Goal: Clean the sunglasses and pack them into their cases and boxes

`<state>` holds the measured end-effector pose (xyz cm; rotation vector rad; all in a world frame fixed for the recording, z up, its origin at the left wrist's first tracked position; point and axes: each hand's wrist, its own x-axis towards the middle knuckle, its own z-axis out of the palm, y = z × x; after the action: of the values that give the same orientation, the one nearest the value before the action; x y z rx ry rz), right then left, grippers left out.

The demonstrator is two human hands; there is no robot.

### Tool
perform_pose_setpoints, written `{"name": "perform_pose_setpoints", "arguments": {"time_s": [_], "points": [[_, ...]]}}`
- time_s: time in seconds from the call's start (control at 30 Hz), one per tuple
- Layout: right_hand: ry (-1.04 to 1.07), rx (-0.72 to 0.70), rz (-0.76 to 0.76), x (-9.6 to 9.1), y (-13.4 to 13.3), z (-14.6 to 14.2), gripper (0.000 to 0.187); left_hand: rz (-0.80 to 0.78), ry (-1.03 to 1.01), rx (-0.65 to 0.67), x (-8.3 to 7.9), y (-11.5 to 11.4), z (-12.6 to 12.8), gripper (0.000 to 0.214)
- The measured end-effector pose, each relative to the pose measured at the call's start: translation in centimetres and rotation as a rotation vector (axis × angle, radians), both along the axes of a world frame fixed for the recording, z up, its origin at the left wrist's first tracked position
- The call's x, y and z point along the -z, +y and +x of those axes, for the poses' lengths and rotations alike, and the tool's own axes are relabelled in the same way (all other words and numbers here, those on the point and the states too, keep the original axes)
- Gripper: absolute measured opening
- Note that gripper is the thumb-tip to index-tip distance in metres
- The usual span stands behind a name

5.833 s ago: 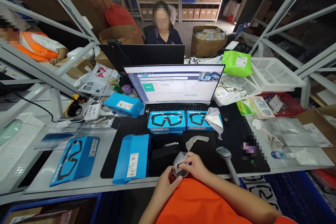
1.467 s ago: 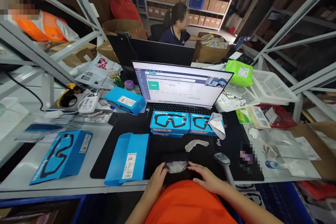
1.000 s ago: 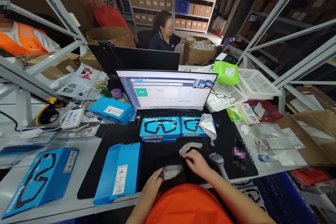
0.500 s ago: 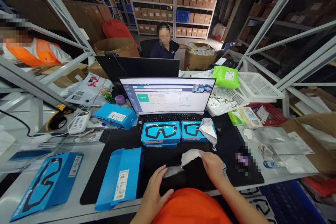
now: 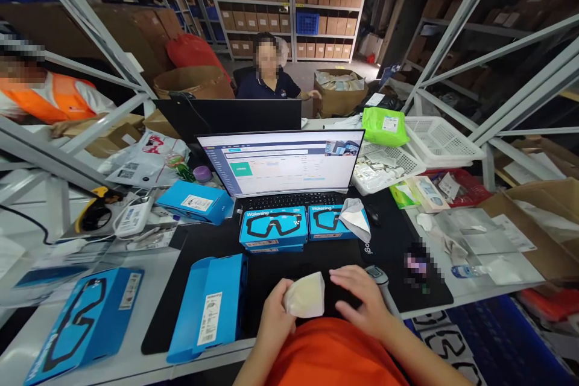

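Head view: left hand [image 5: 277,318] grip pinches pale pouch [image 5: 306,295]; right hand [image 5: 362,301] lies flat, open beside it.

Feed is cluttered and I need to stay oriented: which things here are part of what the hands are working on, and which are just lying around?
In hand:
- left hand holding a pale folded cloth
- right hand flat on the black case
- open blue box beside them

Lying about:
- two blue goggle boxes
- handheld scanner
- monitor
- green packet
- white baskets
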<state>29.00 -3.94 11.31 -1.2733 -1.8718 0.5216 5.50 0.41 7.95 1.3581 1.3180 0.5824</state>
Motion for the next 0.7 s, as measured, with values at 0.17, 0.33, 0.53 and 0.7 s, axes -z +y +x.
{"name": "perform_pose_setpoints", "arguments": {"time_s": [0.17, 0.33, 0.53, 0.7], "points": [[0.127, -0.002, -0.172, -0.8, 0.3, 0.6, 0.023, -0.078, -0.042, -0.096, 0.7, -0.4, -0.6, 0.025], [0.250, -0.001, -0.268, -0.6, 0.5, -1.2, 0.022, 0.168, 0.038, -0.067, 0.1, -0.3, -0.5, 0.028], [0.230, -0.024, -0.421, 0.3, 0.8, -1.8, 0.033, 0.251, 0.080, -0.036, 0.3, -0.7, -0.7, 0.027], [0.232, -0.047, -0.509, 1.0, 0.9, -2.0, 0.048, 0.292, 0.067, 0.036, 0.7, -0.9, -0.9, 0.025]]}}
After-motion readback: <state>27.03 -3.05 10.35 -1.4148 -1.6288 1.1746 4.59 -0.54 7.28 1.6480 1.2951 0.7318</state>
